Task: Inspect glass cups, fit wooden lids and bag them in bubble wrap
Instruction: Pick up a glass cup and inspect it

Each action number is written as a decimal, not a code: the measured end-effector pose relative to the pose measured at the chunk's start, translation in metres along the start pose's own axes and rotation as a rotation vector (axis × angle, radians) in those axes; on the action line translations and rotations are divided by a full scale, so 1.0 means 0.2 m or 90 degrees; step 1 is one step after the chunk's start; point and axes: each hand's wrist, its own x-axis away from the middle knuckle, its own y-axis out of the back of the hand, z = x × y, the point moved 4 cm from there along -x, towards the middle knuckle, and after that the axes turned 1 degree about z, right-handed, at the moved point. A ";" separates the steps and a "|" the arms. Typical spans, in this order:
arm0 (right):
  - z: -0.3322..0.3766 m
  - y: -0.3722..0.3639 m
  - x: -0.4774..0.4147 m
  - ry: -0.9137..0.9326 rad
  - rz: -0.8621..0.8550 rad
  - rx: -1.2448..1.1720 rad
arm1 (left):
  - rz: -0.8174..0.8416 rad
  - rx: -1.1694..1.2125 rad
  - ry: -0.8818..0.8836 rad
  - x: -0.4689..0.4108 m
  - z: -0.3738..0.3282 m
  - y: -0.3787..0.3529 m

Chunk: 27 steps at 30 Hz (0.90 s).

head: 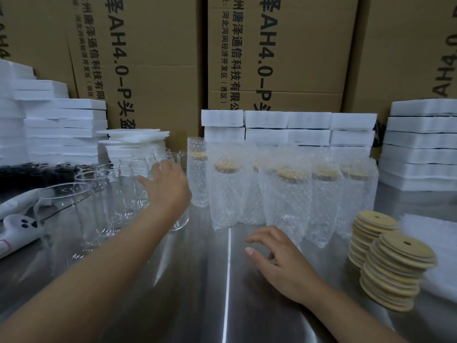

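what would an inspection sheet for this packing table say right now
surface: steel table, shiny, centre seam
job's things: bare glass cups left; bubble-wrapped lidded cups middle; two stacks of wooden lids right
clutter: white handheld tool far left
hands: left hand spread at the bare cups, no grip seen; right hand loosely curled, holds nothing
cables: possible dark cord by the tool, unclear
surroundings: white foam stacks, cardboard cartons behind

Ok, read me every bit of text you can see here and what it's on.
"泽AH4.0-P头": large, sideways, on the left cardboard box.
"唐泽通信科技有限": smaller line, same box.
"AH4.0-P": large, on the middle cardboard box.
"河北河间经济开发区(西区)": small, same middle box.
"AH4": cut off by the frame edge, on the right cardboard box.
No text on the wooden lids or foam stacks.
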 end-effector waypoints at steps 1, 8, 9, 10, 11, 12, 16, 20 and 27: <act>0.00 0.00 0.00 -0.001 -0.001 -0.004 | -0.016 0.041 -0.027 0.05 -0.04 0.00; -0.03 -0.01 -0.01 -0.046 -0.031 -0.102 | -0.113 0.189 -0.255 0.44 -0.30 0.04; -0.04 -0.01 -0.01 -0.050 -0.036 -0.117 | -0.117 0.213 -0.271 0.48 -0.33 0.04; -0.05 0.00 -0.01 -0.054 -0.041 -0.129 | -0.121 0.240 -0.287 0.52 -0.35 0.03; -0.05 0.00 -0.02 -0.056 -0.046 -0.136 | -0.126 0.272 -0.305 0.55 -0.36 0.03; -0.05 0.00 -0.02 -0.055 -0.052 -0.136 | -0.140 0.302 -0.332 0.59 -0.38 0.03; -0.06 0.00 -0.03 -0.050 -0.078 -0.134 | -0.346 0.379 -0.473 0.67 -0.40 0.02; -0.02 0.03 -0.03 -0.029 -0.150 -0.176 | -0.440 0.406 -0.561 0.68 -0.41 -0.03; -0.03 0.06 -0.02 -0.010 -0.234 -0.138 | -0.450 0.398 -0.690 0.66 -0.41 -0.09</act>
